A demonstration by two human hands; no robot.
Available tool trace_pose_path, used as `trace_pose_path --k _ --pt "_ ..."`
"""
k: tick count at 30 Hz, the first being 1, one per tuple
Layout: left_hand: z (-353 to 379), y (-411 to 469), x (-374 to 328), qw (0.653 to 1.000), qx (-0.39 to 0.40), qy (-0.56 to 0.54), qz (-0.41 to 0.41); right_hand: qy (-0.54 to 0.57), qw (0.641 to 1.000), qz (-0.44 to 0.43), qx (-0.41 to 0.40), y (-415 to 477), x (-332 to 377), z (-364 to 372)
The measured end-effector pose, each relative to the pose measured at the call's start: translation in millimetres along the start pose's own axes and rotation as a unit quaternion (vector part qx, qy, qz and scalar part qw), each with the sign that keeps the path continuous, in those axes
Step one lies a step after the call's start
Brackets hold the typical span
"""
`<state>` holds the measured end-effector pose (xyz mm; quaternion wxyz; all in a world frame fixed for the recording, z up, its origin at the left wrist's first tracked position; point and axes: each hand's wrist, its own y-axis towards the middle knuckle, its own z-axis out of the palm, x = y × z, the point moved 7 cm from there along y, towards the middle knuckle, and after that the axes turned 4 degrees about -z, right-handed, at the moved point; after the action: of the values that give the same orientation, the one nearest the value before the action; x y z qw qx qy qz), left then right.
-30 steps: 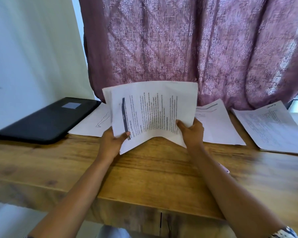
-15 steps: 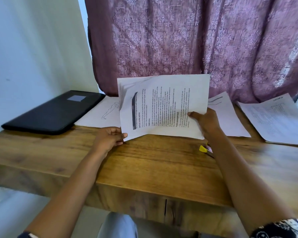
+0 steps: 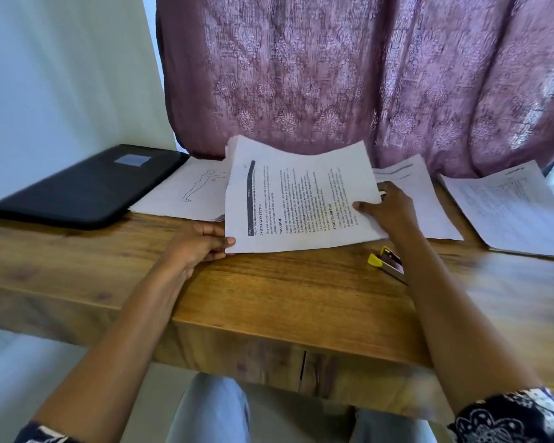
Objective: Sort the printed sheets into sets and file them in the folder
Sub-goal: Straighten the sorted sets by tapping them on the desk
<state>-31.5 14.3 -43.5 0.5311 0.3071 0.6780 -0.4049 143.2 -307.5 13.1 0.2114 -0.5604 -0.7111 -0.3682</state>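
A mauve patterned curtain (image 3: 365,75) hangs across the back of the room, with a pale wall (image 3: 61,75) to its left. Below them runs a thick wooden desk (image 3: 269,298), and a person sits at its near edge with both forearms reaching over it.

A black folder (image 3: 84,187) lies shut and flat at the far left of the desk, against the wall. Just beside it lies a loose sheet with a line drawing of a figure (image 3: 186,190). At the far right lies another set of printed pages (image 3: 509,209), and nearer the middle a single white sheet (image 3: 429,212) lies partly under the right arm.

The stack of printed sheets (image 3: 301,199) is in the middle, held between both hands. Its near edge is low over the wood and its far edge is lifted toward the curtain, text sideways, headings readable.

The left hand (image 3: 195,247) pinches the stack's near left corner — thumb on top, fingers (image 3: 215,230) curled underneath. The right hand (image 3: 387,209) grips the right edge, thumb pressed on the printed face, the other fingers (image 3: 386,187) tucked behind the pages.

A small yellow-tipped stapler (image 3: 386,262) lies on the desk just beside the right forearm — apart from the stack.
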Motion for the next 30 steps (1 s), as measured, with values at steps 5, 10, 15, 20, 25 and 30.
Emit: trace_pose_path --k 5,10,15,20,25,30 --pt "0.8 -1.8 1.8 1.000 0.010 0.008 -0.017 -0.102 0.995 0.012 -0.002 -21.9 -5.5 -12.5" --pt "3.0 -5.2 0.8 0.999 0.028 0.006 -0.035 -0.155 0.986 0.028 0.045 -72.0 -30.3 -26.8" --pt "3.8 -11.1 -1.3 0.999 0.032 -0.021 -0.039 -0.201 0.976 -0.012 0.088 -96.6 -33.9 -11.1" --pt "3.1 -16.9 -3.8 0.996 0.025 -0.080 -0.027 -0.075 0.985 -0.033 0.153 -109.1 5.1 22.8" --pt "6.5 -19.7 -8.0 0.987 0.031 -0.158 -0.029 0.191 0.935 0.055 0.294 -118.5 44.1 69.1" --pt "10.9 -17.7 -10.8 0.981 0.027 -0.193 -0.019 0.359 0.836 0.166 0.382 -127.7 79.7 105.2"
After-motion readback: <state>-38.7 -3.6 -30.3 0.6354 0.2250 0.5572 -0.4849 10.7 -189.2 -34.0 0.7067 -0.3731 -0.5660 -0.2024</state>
